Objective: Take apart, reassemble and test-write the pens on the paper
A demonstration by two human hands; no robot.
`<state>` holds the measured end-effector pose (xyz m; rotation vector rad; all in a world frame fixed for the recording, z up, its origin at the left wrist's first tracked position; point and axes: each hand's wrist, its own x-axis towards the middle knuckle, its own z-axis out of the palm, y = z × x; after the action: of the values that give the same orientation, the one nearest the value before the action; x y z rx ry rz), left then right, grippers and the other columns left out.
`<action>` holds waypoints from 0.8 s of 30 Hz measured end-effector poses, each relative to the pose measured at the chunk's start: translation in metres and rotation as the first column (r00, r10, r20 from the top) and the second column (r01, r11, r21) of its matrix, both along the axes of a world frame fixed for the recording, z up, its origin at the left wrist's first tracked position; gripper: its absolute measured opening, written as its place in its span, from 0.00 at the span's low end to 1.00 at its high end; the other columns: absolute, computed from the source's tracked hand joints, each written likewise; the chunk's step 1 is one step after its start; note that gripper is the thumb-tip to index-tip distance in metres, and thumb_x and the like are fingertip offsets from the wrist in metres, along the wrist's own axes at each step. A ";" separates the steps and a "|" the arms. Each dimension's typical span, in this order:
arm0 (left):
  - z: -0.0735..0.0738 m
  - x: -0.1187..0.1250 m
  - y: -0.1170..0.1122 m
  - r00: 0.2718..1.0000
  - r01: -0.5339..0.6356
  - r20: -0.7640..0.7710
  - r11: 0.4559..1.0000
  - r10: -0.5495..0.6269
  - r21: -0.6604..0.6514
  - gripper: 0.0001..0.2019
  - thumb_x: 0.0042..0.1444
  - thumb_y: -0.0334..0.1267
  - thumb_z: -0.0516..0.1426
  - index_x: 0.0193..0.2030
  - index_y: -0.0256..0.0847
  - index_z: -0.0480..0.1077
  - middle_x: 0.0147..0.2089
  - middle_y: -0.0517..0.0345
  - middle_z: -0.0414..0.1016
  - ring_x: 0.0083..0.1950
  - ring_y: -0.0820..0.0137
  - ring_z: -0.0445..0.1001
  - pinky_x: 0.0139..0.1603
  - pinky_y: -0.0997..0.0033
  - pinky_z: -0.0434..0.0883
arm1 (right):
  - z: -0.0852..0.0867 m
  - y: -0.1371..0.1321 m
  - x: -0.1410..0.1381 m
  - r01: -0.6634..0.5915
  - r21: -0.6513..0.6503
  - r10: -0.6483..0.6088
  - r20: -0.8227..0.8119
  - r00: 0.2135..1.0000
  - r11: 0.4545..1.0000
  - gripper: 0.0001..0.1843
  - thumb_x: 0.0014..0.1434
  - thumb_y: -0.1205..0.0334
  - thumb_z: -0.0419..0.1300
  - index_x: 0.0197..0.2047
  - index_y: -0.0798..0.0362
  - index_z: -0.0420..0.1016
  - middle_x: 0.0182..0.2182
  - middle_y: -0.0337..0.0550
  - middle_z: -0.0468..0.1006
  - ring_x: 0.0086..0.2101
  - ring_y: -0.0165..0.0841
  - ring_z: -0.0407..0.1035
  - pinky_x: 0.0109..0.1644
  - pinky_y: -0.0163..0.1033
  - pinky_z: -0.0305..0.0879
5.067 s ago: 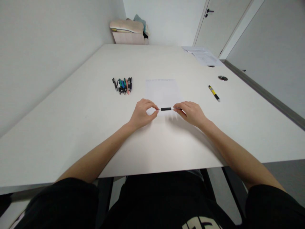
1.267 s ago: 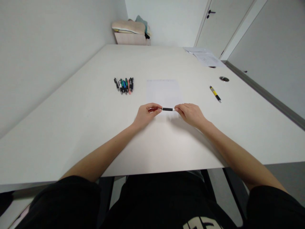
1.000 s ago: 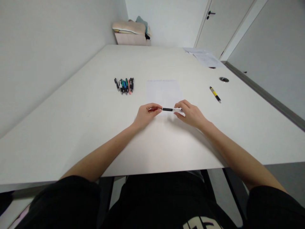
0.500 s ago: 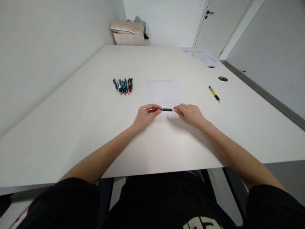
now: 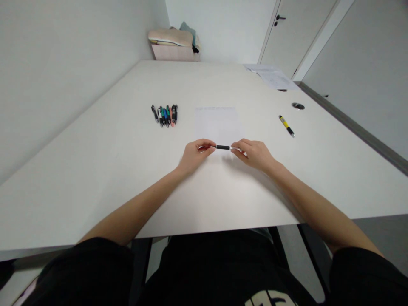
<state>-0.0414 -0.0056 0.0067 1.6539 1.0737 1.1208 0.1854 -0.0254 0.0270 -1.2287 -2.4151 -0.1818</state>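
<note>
Both my hands hold one pen (image 5: 223,147), black in the middle with pale ends, level above the white table (image 5: 105,161). My left hand (image 5: 193,154) pinches its left end with thumb and fingertips. My right hand (image 5: 255,154) grips its right end, fingers curled round it. A white sheet of paper (image 5: 217,123) lies flat just beyond the pen.
Several coloured pens (image 5: 165,114) lie side by side at the left of the sheet. A yellow-and-black pen (image 5: 286,125) lies alone at the right, near a round cable hole (image 5: 298,106). Loose papers (image 5: 270,76) lie far right. Folded cloth rests on a box (image 5: 174,44) behind the table.
The pen stays held between both hands. My right hand's fingers lifted a second ago and have closed on the pen's end again; the hands have barely shifted.
</note>
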 end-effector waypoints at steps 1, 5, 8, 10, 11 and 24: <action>-0.001 0.000 0.000 1.000 0.000 -0.001 1.000 0.000 0.003 0.10 0.48 0.41 0.61 0.36 0.38 0.76 0.35 0.55 0.77 0.37 0.71 0.73 0.44 0.70 0.71 | 0.000 0.000 0.000 0.006 0.017 -0.007 0.012 1.000 1.000 0.13 0.64 0.57 0.50 0.41 0.53 0.73 0.34 0.42 0.79 0.28 0.29 0.70 0.30 0.34 0.58; -0.001 0.000 0.001 1.000 0.013 0.015 1.000 -0.013 0.019 0.11 0.49 0.40 0.61 0.38 0.38 0.74 0.36 0.55 0.76 0.37 0.73 0.73 0.41 0.72 0.70 | 0.000 0.002 0.000 0.008 0.062 -0.009 0.024 1.000 0.998 0.15 0.65 0.56 0.48 0.41 0.54 0.73 0.34 0.44 0.79 0.31 0.31 0.71 0.33 0.36 0.59; 0.001 0.000 0.001 0.997 0.040 0.068 0.999 -0.040 0.001 0.19 0.45 0.39 0.63 0.45 0.38 0.71 0.39 0.53 0.75 0.36 0.74 0.72 0.36 0.75 0.70 | 0.000 0.004 0.002 -0.018 0.082 0.019 -0.009 1.000 0.996 0.14 0.64 0.56 0.49 0.41 0.53 0.73 0.36 0.45 0.79 0.34 0.32 0.71 0.36 0.36 0.60; 0.002 -0.001 0.002 0.995 0.042 0.092 0.999 -0.039 -0.032 0.23 0.42 0.40 0.64 0.47 0.38 0.70 0.40 0.53 0.75 0.32 0.76 0.71 0.31 0.77 0.68 | 0.000 0.005 0.003 -0.025 0.111 0.030 -0.037 0.999 0.994 0.13 0.64 0.56 0.49 0.41 0.52 0.72 0.37 0.45 0.78 0.36 0.33 0.70 0.38 0.37 0.61; 0.003 -0.001 0.003 0.995 0.035 0.097 0.998 -0.030 -0.054 0.22 0.42 0.41 0.64 0.46 0.38 0.71 0.40 0.53 0.75 0.30 0.77 0.70 0.29 0.77 0.67 | 0.000 0.005 0.004 -0.024 0.130 0.030 -0.047 0.998 0.991 0.13 0.64 0.56 0.49 0.41 0.52 0.72 0.37 0.45 0.78 0.36 0.33 0.69 0.38 0.37 0.61; 0.002 0.000 0.000 0.998 0.049 -0.038 0.989 -0.054 -0.137 0.18 0.51 0.52 0.57 0.27 0.36 0.74 0.25 0.55 0.74 0.20 0.78 0.64 0.20 0.76 0.61 | 0.002 0.003 0.000 -0.004 0.147 0.007 -0.024 1.000 0.989 0.15 0.65 0.58 0.47 0.38 0.51 0.74 0.35 0.45 0.77 0.34 0.33 0.67 0.37 0.37 0.59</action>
<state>-0.0410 -0.0052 0.0084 1.5943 1.1030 0.9621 0.1855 -0.0221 0.0293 -1.1519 -2.3384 -0.3350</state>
